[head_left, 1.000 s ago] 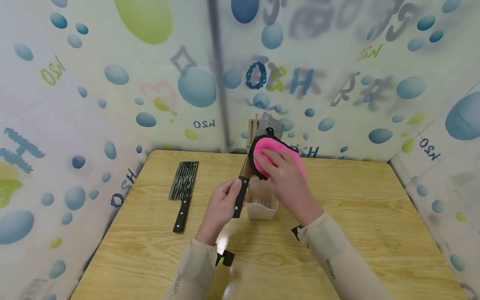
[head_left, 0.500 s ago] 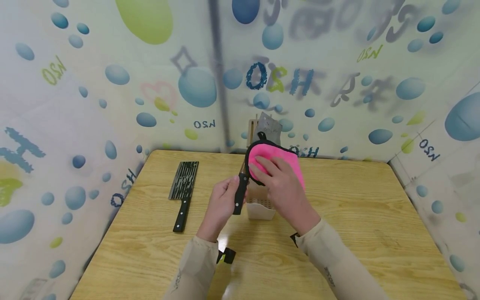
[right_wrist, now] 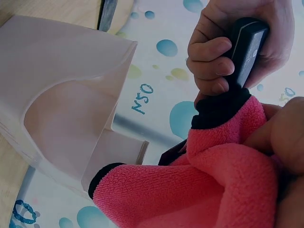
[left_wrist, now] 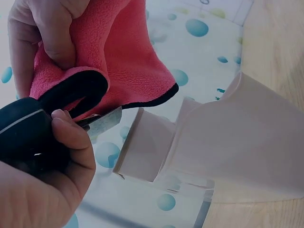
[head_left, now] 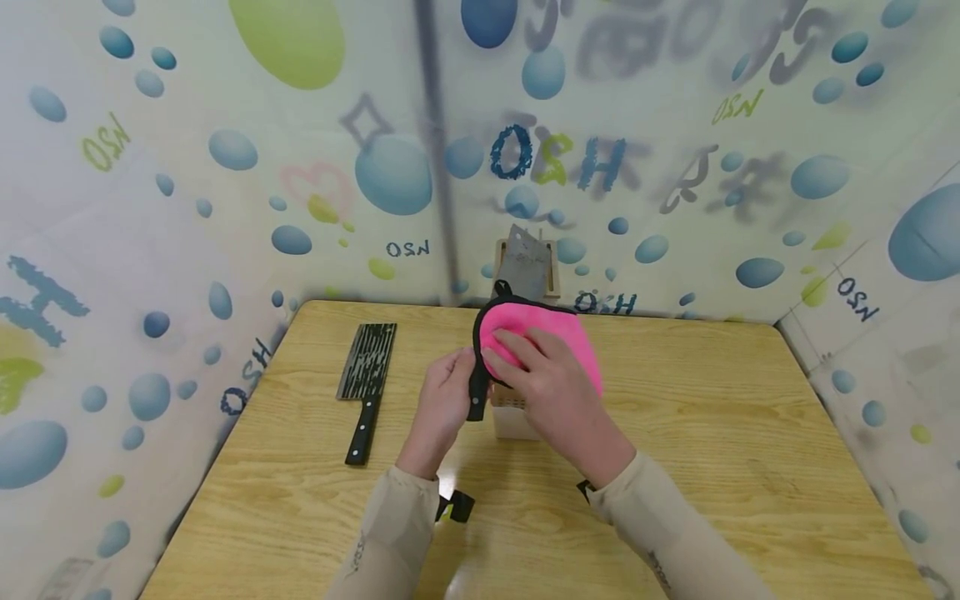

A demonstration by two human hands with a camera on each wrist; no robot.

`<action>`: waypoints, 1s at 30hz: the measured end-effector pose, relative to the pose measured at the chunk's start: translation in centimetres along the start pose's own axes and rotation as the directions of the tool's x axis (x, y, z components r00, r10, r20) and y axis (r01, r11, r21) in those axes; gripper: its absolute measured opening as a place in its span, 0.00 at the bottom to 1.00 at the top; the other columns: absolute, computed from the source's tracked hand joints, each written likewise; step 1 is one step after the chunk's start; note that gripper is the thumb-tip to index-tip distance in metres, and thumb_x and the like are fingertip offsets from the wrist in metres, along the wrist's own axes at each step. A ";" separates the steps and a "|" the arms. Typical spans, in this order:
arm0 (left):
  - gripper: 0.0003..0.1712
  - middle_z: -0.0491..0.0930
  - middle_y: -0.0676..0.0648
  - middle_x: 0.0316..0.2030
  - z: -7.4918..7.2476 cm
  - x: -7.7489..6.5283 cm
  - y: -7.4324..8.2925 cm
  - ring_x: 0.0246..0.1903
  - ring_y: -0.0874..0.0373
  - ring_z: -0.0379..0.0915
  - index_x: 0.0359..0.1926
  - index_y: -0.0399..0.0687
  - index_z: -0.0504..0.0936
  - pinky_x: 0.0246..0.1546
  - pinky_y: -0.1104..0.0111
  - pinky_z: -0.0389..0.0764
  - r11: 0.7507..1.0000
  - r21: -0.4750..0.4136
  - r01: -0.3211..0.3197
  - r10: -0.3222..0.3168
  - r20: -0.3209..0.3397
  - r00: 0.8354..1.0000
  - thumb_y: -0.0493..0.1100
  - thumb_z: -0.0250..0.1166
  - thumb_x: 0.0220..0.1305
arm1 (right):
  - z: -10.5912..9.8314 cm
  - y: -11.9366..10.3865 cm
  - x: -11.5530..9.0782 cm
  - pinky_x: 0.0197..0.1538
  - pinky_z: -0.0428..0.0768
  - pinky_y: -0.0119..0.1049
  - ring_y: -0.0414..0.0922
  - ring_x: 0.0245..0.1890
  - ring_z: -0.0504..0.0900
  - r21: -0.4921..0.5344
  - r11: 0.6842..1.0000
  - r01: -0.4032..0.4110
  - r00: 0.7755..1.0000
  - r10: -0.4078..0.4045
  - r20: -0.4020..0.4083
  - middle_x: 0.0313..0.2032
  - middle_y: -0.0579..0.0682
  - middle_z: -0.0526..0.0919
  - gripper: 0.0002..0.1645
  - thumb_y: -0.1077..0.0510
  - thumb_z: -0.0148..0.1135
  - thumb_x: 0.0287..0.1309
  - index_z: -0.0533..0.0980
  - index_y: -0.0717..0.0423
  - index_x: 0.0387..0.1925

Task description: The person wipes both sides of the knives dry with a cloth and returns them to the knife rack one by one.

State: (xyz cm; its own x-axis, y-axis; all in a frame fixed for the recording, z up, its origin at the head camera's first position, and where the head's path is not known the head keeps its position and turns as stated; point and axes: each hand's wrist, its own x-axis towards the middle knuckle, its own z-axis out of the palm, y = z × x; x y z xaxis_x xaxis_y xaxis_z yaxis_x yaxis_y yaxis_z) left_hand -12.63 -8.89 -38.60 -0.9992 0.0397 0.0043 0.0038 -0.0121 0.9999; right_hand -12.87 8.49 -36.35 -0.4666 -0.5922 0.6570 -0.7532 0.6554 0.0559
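My left hand [head_left: 438, 408] grips the black handle [head_left: 477, 398] of a cleaver, whose broad grey blade [head_left: 522, 265] points up and away. My right hand [head_left: 558, 396] pinches a pink cloth [head_left: 517, 315] with black edging, folded against the blade near the handle. In the left wrist view the cloth [left_wrist: 137, 71] covers most of the blade, leaving a short strip of metal [left_wrist: 107, 121] in sight. The right wrist view has the left fingers [right_wrist: 213, 69] curled round the handle and the cloth [right_wrist: 156, 190] bunched in my right hand.
A second cleaver [head_left: 367, 358] with a black-streaked blade lies on the wooden table [head_left: 712, 433] to the left. Behind my hands stands a pale plastic knife holder [head_left: 517, 425], its slotted top [head_left: 555, 283] partly hidden by the blade. A patterned curtain [head_left: 645, 192] hangs behind the table.
My right hand has slid the cloth down the blade toward the handle, left and nearer to me. More of the blade's upper end now shows, and the cleaver has tilted slightly.
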 end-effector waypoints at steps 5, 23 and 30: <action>0.26 0.79 0.43 0.28 -0.1 -0.1 0.0 0.27 0.52 0.76 0.39 0.31 0.80 0.27 0.67 0.77 1.000 -0.003 0.003 -0.003 0.005 1.000 0.46 0.43 0.84 | 0.1 0.2 0.1 0.62 0.77 0.48 0.57 0.52 0.80 -0.008 1.000 -0.013 1.000 0.013 -0.002 0.58 0.58 0.83 0.20 0.66 0.71 0.61 0.85 0.54 0.55; 0.25 0.80 0.46 0.26 0.0 -0.7 -0.2 0.27 0.52 0.76 0.36 0.32 0.82 0.29 0.67 0.75 0.997 0.071 -0.034 0.031 0.035 0.999 0.44 0.45 0.84 | 0.2 2.5 0.5 0.64 0.76 0.51 0.58 0.59 0.80 -0.019 0.997 -0.080 0.997 0.080 0.012 0.58 0.59 0.84 0.35 0.81 0.60 0.47 0.85 0.55 0.56; 0.25 0.80 0.45 0.26 0.0 -0.9 -0.2 0.26 0.53 0.75 0.34 0.32 0.81 0.25 0.69 0.75 0.995 0.081 -0.055 0.050 0.063 0.997 0.43 0.46 0.83 | -0.1 3.5 0.8 0.63 0.76 0.52 0.61 0.58 0.78 -0.028 0.993 -0.118 0.992 0.120 0.044 0.59 0.60 0.82 0.36 0.81 0.60 0.48 0.83 0.56 0.59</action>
State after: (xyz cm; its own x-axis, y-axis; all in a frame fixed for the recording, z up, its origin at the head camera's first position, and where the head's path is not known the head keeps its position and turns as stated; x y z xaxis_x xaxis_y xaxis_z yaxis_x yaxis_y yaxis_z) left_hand -11.68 -8.94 -38.76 -0.9933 0.1016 0.0551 0.0621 0.0666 0.9958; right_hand -15.77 10.36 -35.57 -0.5732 -0.5295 0.6253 -0.6791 0.7340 -0.0010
